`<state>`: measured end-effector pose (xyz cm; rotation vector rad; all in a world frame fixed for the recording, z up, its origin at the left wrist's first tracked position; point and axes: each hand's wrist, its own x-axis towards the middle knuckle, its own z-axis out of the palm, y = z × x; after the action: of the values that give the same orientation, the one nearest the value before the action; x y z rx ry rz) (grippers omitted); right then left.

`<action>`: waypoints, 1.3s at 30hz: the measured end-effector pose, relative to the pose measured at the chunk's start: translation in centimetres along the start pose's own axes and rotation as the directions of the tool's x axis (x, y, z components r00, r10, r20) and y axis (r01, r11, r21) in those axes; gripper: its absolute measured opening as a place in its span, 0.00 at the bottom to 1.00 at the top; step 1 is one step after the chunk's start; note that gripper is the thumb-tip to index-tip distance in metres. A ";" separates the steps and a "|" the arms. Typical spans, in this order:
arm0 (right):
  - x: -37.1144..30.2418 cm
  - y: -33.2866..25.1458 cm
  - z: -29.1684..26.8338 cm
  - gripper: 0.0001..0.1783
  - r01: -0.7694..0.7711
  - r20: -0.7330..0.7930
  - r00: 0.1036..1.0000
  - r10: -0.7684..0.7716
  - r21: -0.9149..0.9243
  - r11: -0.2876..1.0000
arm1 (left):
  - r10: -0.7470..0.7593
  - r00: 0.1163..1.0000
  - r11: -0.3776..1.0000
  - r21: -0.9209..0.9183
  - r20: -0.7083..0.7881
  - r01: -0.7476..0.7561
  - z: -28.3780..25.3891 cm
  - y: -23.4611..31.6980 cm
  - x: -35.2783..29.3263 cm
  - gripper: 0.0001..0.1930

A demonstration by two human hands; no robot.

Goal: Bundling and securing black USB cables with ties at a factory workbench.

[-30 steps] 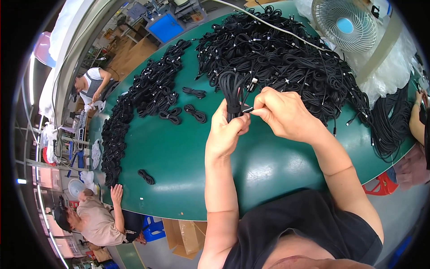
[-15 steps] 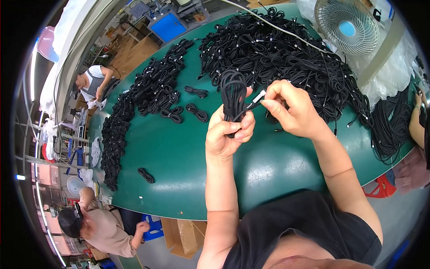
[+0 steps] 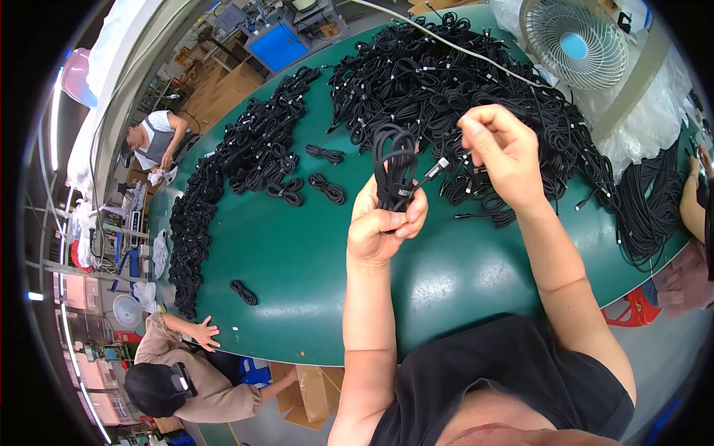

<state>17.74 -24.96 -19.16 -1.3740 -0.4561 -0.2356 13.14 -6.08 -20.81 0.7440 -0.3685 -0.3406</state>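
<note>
Half-curled right hand has released the silver-tipped black plug, leaving the left hand alone gripping the coiled black cable.

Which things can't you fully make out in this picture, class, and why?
All in the head view:
- Held cable coil: lower end hidden by the left hand.
- Large cable pile: lower cables buried under upper ones.
- Right-edge co-worker's arm: its owner is cut off by the picture's edge.
- White speck: too small to identify.
</note>
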 end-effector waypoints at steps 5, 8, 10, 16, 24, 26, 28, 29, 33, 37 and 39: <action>0.0 0.6 0.6 0.06 0.011 0.127 0.992 -0.006 -0.035 0.999 | 0.000 0.997 0.999 0.051 -0.083 0.004 0.3 -0.3 -0.1 0.41; -0.2 0.1 0.0 0.02 0.237 0.118 0.967 -0.224 -0.106 0.966 | 0.109 0.977 0.952 0.302 -0.182 -0.050 0.7 0.0 0.0 0.41; -0.3 -0.1 0.0 0.01 0.321 0.130 0.943 -0.305 -0.124 0.939 | 0.137 0.969 0.930 0.363 -0.204 -0.055 0.5 -0.2 0.2 0.41; -1.1 -1.1 1.4 0.10 0.657 0.339 0.754 -0.563 -0.371 0.656 | 0.502 0.857 0.181 0.983 -0.117 0.028 0.5 -1.7 0.6 0.44; -2.4 0.6 3.5 0.09 0.588 0.353 0.798 -0.489 -0.638 0.497 | 0.626 0.763 -0.396 0.908 0.157 0.138 0.3 -3.2 1.1 0.45; -2.6 0.6 3.5 0.12 0.561 0.332 0.817 -0.472 -0.646 0.518 | 0.611 0.777 -0.420 0.894 0.152 0.155 0.0 -3.5 1.3 0.45; -2.5 0.8 3.4 0.11 0.554 0.336 0.826 -0.453 -0.636 0.537 | 0.596 0.790 -0.448 0.876 0.143 0.179 0.0 -3.6 1.3 0.46; -2.4 1.0 3.3 0.11 0.554 0.336 0.826 -0.454 -0.634 0.539 | 0.603 0.784 -0.456 0.871 0.151 0.183 0.2 -3.6 1.3 0.46; -2.3 0.9 2.8 0.08 0.488 0.323 0.872 -0.367 -0.532 0.692 | 0.612 0.780 -0.428 0.884 0.132 0.186 -0.1 -3.5 1.3 0.47; -1.2 0.3 2.6 0.09 0.663 0.224 0.729 -0.647 -0.470 0.583 | 0.642 0.752 -0.351 0.929 0.148 0.117 -0.4 -3.0 1.2 0.44; -0.6 -0.6 1.5 0.07 0.614 0.145 0.752 -0.643 -0.506 0.605 | 0.597 0.802 -0.153 0.984 0.023 0.086 0.6 -2.3 0.8 0.44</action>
<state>16.69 -23.71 -18.72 -1.6925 -0.8803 -1.0573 13.24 -8.35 -21.89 2.2596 -0.2398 0.7819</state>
